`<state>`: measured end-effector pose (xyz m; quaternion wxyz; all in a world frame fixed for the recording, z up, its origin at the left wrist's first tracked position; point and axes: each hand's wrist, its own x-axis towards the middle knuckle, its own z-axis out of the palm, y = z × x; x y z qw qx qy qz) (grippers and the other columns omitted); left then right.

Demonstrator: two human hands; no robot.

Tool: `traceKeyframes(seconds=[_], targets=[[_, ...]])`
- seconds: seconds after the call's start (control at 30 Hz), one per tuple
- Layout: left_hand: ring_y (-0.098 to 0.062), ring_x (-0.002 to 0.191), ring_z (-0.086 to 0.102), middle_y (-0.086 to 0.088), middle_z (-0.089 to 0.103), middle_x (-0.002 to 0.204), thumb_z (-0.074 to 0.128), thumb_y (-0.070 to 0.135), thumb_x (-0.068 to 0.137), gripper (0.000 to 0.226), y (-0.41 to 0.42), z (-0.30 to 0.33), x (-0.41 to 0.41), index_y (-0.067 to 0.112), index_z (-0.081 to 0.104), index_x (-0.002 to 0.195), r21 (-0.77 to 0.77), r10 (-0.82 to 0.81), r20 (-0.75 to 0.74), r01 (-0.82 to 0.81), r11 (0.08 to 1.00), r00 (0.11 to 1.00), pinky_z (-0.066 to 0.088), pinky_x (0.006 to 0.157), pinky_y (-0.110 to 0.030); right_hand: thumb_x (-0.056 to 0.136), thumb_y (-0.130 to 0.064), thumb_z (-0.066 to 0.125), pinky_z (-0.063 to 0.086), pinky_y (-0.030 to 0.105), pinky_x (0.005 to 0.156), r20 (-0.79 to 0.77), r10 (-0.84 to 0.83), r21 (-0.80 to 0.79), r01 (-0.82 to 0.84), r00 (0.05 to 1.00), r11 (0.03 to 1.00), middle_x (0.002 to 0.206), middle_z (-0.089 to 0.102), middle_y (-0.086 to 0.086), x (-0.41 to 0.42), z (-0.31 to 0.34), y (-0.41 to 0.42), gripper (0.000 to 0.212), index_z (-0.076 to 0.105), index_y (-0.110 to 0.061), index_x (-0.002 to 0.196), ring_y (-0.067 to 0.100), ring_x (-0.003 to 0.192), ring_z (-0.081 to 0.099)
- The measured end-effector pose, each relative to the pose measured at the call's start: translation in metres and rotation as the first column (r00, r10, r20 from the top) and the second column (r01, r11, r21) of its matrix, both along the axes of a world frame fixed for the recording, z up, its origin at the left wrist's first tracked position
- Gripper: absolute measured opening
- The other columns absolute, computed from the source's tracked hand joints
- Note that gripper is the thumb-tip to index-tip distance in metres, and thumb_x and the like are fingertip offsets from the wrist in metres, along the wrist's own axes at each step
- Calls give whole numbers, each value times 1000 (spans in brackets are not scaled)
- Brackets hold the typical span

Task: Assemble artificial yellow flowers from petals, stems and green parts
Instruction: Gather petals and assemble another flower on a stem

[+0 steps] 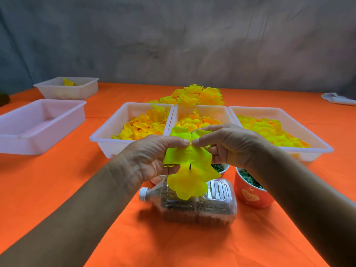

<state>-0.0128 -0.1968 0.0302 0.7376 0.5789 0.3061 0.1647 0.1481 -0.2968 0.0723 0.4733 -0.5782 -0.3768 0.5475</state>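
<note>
Both hands work mid-air above the bottle (pixel 192 207), in front of the petal trays (pixel 107 132). Left hand (pixel 152 157) and right hand (pixel 229 145) each pinch the yellow petal layer (pixel 190 158) at its centre, fingertips nearly touching. A dark stem (pixel 190 166) pokes out below. Likely step: threading the layer onto the stem. Best to keep the hole centred, push straight and avoid creasing petals. Finished flowers (pixel 194 95) lie behind the trays.

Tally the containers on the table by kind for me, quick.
White trays: 5, three with petals, two at left
Red cups: 2
Bottle: 1, lying on its side
Total: 8
</note>
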Motion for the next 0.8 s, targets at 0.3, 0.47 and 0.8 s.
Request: traceKeyframes(seconds=[0.3,0.47,0.8], targets=[[-10,58,69,3,73,68,77,27,52,14,-11,0,2,24,78,66,-12,-32,31,32,999,999,52,49,-23,77,8,63,58,34,59,0,28,7,-28,1000,1000,79,72,11,1,-3,1,24,60,-8,94,19,57,69],[-10,57,69,2,72,67,79,28,43,22,-15,2,3,23,78,64,-18,-16,22,17,1000,1000,51,48,-23,79,9,61,57,38,66,7,25,6,-25,1000,1000,85,70,14,1,-4,2,25,59,-7,97,20,58,68],[-11,61,70,1,73,71,84,25,40,27,-19,2,2,22,78,66,-15,9,32,-8,1000,999,52,49,-23,82,14,53,56,35,51,-119,22,-15,-24,993,1000,72,71,14,-2,-6,0,27,50,-8,96,21,48,67]])
